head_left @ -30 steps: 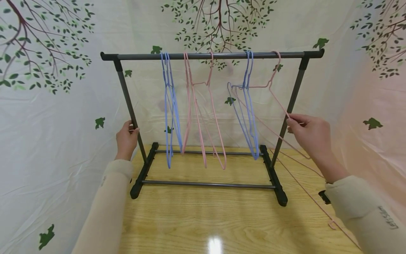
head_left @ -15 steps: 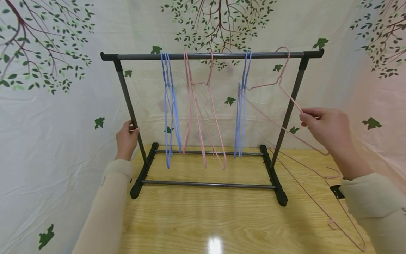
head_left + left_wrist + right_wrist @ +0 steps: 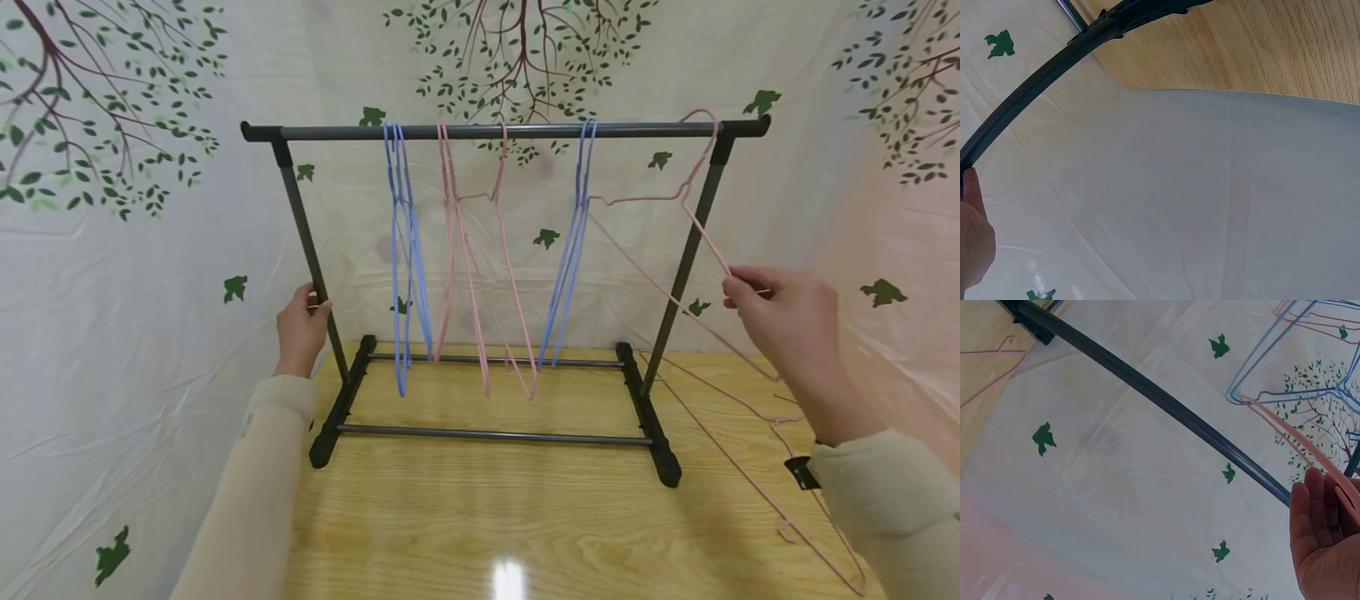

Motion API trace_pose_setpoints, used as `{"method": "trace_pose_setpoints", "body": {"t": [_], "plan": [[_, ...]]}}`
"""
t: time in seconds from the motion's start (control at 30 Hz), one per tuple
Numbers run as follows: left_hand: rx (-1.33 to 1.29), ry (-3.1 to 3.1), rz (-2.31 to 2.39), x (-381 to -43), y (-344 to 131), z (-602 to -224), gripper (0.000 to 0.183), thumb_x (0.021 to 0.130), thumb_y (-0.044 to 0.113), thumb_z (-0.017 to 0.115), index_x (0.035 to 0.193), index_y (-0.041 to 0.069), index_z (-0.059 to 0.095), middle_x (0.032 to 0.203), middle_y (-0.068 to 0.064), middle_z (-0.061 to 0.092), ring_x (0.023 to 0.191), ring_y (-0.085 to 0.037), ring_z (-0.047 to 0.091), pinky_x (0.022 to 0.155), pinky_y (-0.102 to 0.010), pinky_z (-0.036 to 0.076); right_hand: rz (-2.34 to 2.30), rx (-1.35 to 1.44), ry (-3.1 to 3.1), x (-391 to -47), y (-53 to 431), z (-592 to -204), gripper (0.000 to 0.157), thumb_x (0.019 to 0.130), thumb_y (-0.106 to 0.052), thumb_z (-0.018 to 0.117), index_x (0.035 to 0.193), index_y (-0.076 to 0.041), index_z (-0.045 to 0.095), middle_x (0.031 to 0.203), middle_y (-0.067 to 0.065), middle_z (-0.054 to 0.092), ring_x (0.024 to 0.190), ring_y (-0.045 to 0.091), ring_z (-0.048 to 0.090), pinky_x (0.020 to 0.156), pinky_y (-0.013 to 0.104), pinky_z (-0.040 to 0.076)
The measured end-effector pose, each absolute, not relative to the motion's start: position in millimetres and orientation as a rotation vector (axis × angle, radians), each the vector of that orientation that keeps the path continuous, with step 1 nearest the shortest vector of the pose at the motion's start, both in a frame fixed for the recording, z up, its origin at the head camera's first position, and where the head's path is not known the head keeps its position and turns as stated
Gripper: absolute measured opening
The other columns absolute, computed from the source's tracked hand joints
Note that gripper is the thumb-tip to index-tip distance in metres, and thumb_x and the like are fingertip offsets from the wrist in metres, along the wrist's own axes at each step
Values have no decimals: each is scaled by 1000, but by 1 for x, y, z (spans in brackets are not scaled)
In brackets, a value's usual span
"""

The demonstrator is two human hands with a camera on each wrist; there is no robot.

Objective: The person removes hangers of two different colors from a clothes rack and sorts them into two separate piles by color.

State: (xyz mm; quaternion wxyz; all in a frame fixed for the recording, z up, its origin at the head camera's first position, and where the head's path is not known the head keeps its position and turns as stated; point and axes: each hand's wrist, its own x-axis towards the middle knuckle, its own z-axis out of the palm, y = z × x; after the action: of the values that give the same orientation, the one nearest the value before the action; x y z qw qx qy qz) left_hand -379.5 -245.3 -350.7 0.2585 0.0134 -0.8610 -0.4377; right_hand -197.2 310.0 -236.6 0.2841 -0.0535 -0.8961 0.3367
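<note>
At R end of rack bar (image 3: 337,133), pinching pink hanger (image 3: 717,252) betw. thumb & fingers of R hand (image 3: 791,321), w/ hook up over bar, tip twd L, & long axis slanting down to R. Also gripping L post (image 3: 303,229) w/ thumb & fingers of L hand (image 3: 302,335).

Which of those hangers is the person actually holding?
The pink hanger at the far right of the rack's top bar: the right hand pinches its sloping shoulder, while the other hangers are unheld.

Rack bar (image 3: 547,132) smooth semi-gloss metal; tabletop (image 3: 420,517) glossy wd w/ grain
</note>
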Motion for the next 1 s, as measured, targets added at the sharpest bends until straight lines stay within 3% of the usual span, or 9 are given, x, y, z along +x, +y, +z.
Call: {"method": "trace_pose_setpoints", "body": {"t": [0.13,0.23,0.37,0.73,1.0], "plan": [[26,-2337,-1187,-381,-245,-351,43,104,17,54,144,3,47,129,-24,60,115,-39,59,95,-51,48,931,-174,-2327,-197,313,-247,43,100,-35,58,127,-3,68,68,-38,54,67,-14,54,57,11,43],[20,-2335,-1186,-382,-245,-351,42,104,17,54,143,3,48,129,-24,60,115,-39,59,95,-51,48,917,-196,-2281,-199,313,-251,40,100,-34,58,126,-5,69,65,-42,49,64,-15,53,53,11,41],[21,-2328,-1188,-382,-245,-351,42,103,17,55,142,3,49,128,-24,61,114,-40,59,95,-51,48,915,-231,-2224,-201,312,-252,38,99,-33,58,124,-7,70,65,-42,49,64,-15,53,51,14,39],[20,-2331,-1186,-381,-245,-350,42,103,17,55,142,3,49,127,-24,61,113,-39,60,94,-51,48,954,-157,-2023,-197,320,-277,27,95,-21,67,115,-4,75,72,-38,55,65,-17,56,61,4,42],[25,-2338,-1186,-381,-246,-351,41,103,15,54,142,1,49,128,-24,60,115,-39,59,96,-51,48,908,17,-1856,-196,327,-312,17,88,-2,71,104,1,77,76,-32,59,62,-17,56,61,2,42]]}}
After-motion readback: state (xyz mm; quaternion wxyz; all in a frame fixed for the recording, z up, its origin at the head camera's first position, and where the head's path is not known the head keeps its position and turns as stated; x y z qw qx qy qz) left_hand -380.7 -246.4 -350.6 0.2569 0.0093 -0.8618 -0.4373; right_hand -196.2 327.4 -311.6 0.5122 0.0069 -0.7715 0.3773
